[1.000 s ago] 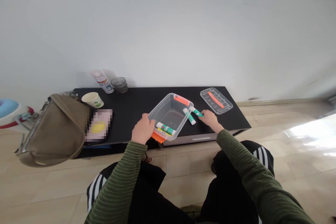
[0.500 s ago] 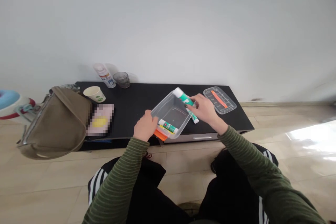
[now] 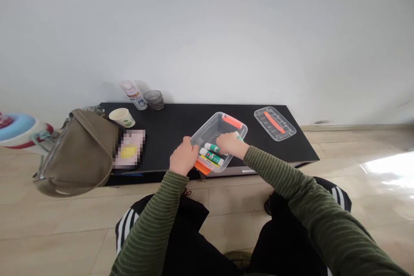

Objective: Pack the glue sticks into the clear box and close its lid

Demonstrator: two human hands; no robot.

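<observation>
Clear box [image 3: 204, 133]: two sticks [image 3: 211, 156] inside, a third stick [image 3: 239, 136] seemingly beside it, lid [image 3: 274, 123] off.
Left fingers [image 3: 194, 151] clamp its rim; right fingers [image 3: 221, 141], can't tell.

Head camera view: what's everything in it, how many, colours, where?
wall: 1, grey, behind
floor: 1, beige, below
table: 1, black, centre
box: 1, clear, on table
glue sticks: 3, green-white, two boxed, one partly hidden
small item: 1, yellow, in box
lid: 1, clear-orange, table's right
spray can: 1, white, back left
glass: 1, grey, beside can
bag: 1, brown, left
cup: 1, white, beside bag
pixelated item: 1, pink-yellow, beside bag
unclear thing: 1, multicoloured, far left
left hand: 1, bare, gripping box
right hand: 1, bare, in box
sleeves: 2, green, on arms
trousers: 1, black, below
</observation>
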